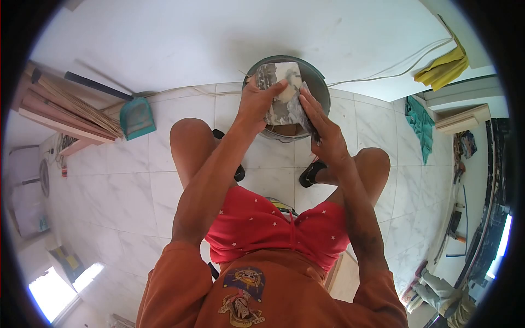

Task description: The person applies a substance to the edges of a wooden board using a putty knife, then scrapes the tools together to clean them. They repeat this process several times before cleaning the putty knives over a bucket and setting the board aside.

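Observation:
A flat rectangular piece, pale with grey patches and a dark mottled left edge, is held over a round bucket. My left hand grips its left side, the thumb lying across its face. Against its right side, my right hand is closed round a crumpled grey, plastic-like sheet, fingers pressed together. The bucket stands on the tiled floor between my feet, close to the white wall. Most of its inside is hidden by the piece and my hands.
A teal dustpan and wooden strips are at the left. A thin cable runs along the wall. At the right are a yellow cloth, a green cloth, wood pieces and scattered tools.

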Demonstrator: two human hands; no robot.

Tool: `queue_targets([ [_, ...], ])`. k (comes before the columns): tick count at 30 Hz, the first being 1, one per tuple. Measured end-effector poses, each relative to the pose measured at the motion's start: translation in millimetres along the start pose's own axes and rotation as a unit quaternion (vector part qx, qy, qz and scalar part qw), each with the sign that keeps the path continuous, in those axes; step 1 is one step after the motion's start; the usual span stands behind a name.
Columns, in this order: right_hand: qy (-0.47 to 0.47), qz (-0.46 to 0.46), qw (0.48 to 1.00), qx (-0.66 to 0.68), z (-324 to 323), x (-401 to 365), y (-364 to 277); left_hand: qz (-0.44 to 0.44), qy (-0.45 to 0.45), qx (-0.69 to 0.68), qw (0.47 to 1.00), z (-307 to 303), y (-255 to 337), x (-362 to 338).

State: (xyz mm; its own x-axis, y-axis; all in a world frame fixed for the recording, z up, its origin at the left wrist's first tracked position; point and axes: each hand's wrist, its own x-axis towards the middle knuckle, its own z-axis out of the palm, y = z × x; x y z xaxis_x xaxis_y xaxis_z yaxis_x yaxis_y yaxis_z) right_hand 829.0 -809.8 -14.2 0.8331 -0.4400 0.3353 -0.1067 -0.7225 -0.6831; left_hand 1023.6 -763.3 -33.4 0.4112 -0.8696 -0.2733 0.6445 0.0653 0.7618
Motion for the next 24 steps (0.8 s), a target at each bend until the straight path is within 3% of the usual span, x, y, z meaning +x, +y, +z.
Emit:
queue_targets([
  [9, -0.009, 0.018, 1.000, -0.002, 1.9, -8.6, 1.9, 0.036, -0.008, 0.016, 0.999, -1.8, -9.6, -3.1],
  [24, 0.018, 0.066, 0.997, -0.022, 7.9, -17.9, 9.6, 0.006, 0.043, 0.038, 0.998, 9.3, -11.8, -7.5],
])
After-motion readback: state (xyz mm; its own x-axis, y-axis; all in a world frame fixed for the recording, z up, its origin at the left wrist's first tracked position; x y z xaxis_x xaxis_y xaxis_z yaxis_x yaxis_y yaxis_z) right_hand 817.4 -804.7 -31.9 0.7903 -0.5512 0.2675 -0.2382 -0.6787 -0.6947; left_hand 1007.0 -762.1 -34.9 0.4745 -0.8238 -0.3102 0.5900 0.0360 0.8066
